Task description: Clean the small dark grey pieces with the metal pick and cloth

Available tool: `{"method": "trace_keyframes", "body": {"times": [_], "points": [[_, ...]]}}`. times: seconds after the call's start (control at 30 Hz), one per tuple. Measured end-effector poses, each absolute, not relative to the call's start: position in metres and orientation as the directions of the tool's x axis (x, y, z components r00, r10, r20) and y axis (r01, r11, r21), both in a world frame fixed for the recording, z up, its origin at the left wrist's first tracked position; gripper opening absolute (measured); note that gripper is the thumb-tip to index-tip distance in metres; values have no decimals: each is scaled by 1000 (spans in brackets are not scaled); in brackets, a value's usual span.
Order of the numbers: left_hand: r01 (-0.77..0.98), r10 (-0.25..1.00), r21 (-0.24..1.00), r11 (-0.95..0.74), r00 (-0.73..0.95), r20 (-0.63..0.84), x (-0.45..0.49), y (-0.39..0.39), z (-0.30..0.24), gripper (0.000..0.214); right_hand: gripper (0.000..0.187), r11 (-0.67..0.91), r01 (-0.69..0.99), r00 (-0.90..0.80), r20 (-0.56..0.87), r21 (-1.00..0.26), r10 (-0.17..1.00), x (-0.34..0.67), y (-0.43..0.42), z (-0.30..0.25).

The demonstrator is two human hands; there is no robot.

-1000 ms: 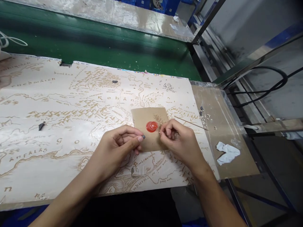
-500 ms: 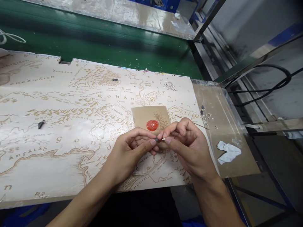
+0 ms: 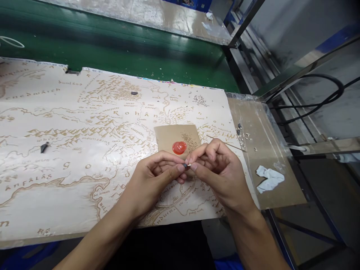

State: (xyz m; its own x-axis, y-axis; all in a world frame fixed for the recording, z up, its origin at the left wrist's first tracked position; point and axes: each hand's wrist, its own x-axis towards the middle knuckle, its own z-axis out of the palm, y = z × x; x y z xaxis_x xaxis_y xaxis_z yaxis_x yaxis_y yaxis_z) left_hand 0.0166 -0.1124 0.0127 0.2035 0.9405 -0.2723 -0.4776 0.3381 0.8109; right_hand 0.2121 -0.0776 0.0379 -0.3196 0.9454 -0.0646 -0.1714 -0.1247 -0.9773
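Note:
My left hand (image 3: 153,183) pinches a small dark grey piece (image 3: 185,165) between thumb and forefinger. Facing it, my right hand (image 3: 219,172) is closed on a tiny whitish, pointed piece (image 3: 189,165) at its fingertips. The two pieces meet or nearly meet; I cannot tell which. Just beyond my fingers, a glossy red blob (image 3: 179,147) sits on a brown cardboard square (image 3: 164,137) with many tiny brown specks on its right side. A thin brown stick (image 3: 233,145) lies behind my right hand.
A map-printed sheet (image 3: 56,202) covers the table. On it lie dark pieces (image 3: 44,147) and a cluster of tiny bits (image 3: 199,99). Crumpled white tissue (image 3: 270,179) and small pale bits (image 3: 247,135) lie at right. A green belt (image 3: 112,48) runs behind.
The view has shifted slightly, so the table appears a little further left. Both hands keep their pinch, fingertips still together.

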Motion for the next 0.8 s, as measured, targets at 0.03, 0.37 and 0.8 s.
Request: {"method": "trace_keyframes", "body": {"times": [0.03, 0.37, 0.8], "points": [[-472, 940, 814, 338, 206, -271, 16, -112, 13, 12, 44, -122, -169, -321, -63, -978, 945, 212, -78, 38], [-466, 943, 821, 330, 200, -265, 16, -114, 13, 14, 44, -121, -163, -339, -60, -979, 939, 211, -78, 40], [-410, 936, 843, 350, 197, -292, 14, -113, 18, 26, 45, -111, -59, -325, -86, -992, 942, 213, -85, 43]]}}
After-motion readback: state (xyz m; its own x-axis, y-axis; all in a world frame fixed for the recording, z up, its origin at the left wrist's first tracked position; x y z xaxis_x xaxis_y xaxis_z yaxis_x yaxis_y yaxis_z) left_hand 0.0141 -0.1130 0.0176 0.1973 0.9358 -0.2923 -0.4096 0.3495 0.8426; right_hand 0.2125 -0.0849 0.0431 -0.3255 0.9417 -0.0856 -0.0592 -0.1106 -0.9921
